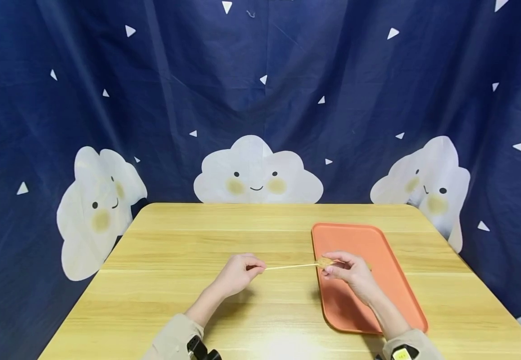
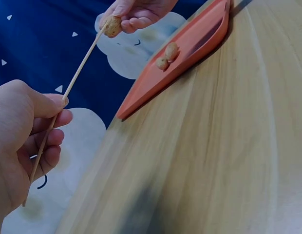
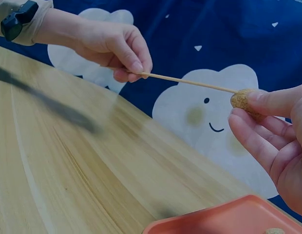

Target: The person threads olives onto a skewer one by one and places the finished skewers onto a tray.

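A thin wooden skewer (image 1: pixel 289 266) runs level above the table between the two hands. My left hand (image 2: pixel 19 131) pinches it between thumb and forefinger, and its rear end passes under the other fingers toward the palm. At the skewer's far end is a brown meatball (image 3: pixel 242 100), rounded and rough on the surface. Thumb and fingertips of my right hand (image 3: pixel 282 131) pinch this ball over the left edge of the orange tray (image 1: pixel 391 290). The skewer's tip meets the ball; how deep it goes is hidden. Similar brown balls (image 2: pixel 171 50) lie on the tray.
The light wood table (image 1: pixel 188 240) stretches around the tray, which lies on its right half. A dark blue curtain (image 1: pixel 174 100) with white clouds and triangles hangs behind and along the sides. Dark devices sit on both wrists.
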`<action>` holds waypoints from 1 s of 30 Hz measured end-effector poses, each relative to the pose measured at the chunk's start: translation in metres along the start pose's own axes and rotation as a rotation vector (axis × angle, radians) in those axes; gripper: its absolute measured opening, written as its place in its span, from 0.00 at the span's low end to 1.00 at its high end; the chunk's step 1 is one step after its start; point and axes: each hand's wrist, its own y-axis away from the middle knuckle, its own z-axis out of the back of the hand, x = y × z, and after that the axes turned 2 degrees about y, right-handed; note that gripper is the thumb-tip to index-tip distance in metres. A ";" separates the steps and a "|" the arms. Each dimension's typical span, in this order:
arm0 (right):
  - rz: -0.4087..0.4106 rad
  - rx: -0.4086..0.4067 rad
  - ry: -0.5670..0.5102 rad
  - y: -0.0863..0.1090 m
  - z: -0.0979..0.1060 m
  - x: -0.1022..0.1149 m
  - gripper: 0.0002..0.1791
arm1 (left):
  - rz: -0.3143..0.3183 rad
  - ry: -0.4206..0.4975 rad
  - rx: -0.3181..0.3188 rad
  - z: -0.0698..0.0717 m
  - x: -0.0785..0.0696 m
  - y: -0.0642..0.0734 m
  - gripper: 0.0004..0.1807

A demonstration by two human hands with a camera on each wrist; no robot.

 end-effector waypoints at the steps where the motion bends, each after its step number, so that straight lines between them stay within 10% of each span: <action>1: 0.000 -0.003 -0.008 0.000 0.000 0.000 0.17 | 0.007 0.002 0.005 0.000 0.000 -0.001 0.05; 9: 0.051 0.003 -0.101 0.003 0.013 -0.008 0.16 | 0.060 0.028 0.049 0.013 0.001 0.001 0.08; 21: 0.161 0.082 -0.407 0.002 0.012 0.003 0.22 | 0.084 0.176 -0.088 0.020 -0.002 0.006 0.04; 30: 0.247 0.106 -0.426 0.000 0.008 0.004 0.23 | 0.079 0.228 -0.122 0.017 -0.003 0.008 0.03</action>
